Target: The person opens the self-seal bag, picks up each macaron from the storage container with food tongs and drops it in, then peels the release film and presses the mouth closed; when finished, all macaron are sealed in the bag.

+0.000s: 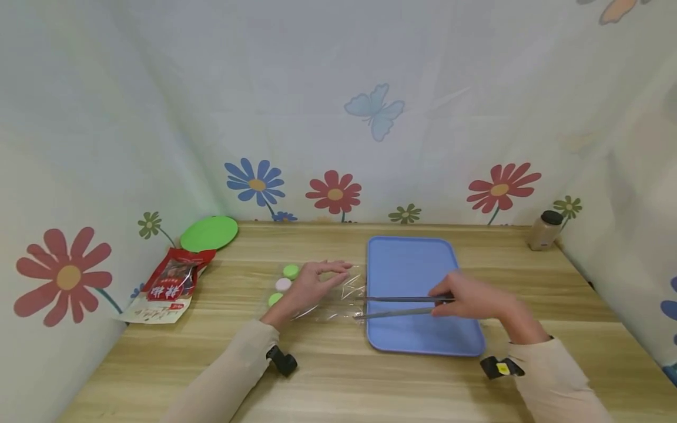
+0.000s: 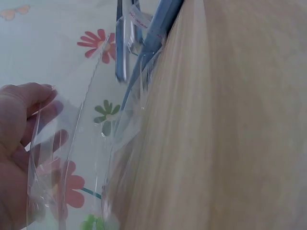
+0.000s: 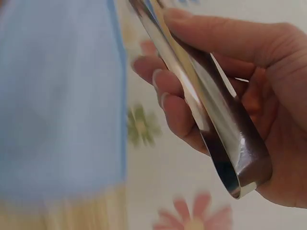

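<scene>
The right hand grips spread tongs pointing at nine o'clock, towards the bag the left hand pinches.

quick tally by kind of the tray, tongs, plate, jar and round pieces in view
Tray: 1
Tongs: 1
Plate: 1
Jar: 1
Round pieces in view: 3
Total: 7
</scene>
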`<state>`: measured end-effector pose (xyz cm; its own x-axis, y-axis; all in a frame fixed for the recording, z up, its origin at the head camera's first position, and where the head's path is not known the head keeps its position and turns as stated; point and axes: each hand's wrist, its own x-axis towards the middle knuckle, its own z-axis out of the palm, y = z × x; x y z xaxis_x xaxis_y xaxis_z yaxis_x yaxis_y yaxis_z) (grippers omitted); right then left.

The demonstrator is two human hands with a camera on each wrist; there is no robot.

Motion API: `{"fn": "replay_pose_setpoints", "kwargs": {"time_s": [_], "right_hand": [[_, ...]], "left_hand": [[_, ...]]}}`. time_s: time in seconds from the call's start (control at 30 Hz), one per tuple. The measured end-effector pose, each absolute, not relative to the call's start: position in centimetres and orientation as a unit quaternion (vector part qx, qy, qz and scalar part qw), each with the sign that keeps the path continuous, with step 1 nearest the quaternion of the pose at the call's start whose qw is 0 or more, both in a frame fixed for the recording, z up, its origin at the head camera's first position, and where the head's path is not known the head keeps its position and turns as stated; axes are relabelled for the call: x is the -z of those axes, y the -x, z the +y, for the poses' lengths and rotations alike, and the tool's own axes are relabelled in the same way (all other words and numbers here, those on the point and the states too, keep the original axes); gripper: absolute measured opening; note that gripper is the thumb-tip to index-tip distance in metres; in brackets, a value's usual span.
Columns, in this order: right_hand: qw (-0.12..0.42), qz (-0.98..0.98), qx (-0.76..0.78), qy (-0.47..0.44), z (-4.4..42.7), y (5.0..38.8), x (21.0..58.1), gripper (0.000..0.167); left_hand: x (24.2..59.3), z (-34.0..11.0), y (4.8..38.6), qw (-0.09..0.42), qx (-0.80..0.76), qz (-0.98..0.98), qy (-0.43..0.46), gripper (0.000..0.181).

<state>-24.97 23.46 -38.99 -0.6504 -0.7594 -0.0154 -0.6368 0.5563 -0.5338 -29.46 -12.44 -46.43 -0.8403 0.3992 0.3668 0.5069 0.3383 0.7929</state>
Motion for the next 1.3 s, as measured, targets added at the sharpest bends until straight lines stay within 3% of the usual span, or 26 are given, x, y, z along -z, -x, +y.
{"fn": "replay_pose_setpoints", "kwargs": {"time_s": [0.13,0.2,0.4,0.67,0.97,1.3], "right_hand": [[0.112,0.893,0.290,0.325,28.6,24.7,38.2,0.018],[0.073,0.911,0.296,0.276,30.6,24.8,38.0,0.025],[-0.029,0.961,0.248,0.122,33.8,25.8,38.9,0.025],[0.008,0.973,0.228,0.030,34.9,27.2,41.5,0.038],[0.010,0.981,0.194,0.008,34.0,27.0,42.3,0.041],[0.074,0.983,0.167,0.004,33.8,26.7,42.8,0.044]], "left_hand": [[46.5,-12.5,29.3,0.058,0.504,-0.817,0.275,0.017],[46.5,-12.5,29.3,0.059,0.503,-0.817,0.275,0.017],[46.3,-12.5,29.3,0.056,0.498,-0.822,0.270,0.017],[46.2,-12.5,29.1,0.055,0.505,-0.818,0.271,0.017],[46.6,-12.5,29.3,0.057,0.506,-0.813,0.281,0.018],[46.4,-12.5,29.3,0.055,0.501,-0.818,0.276,0.017]]}}
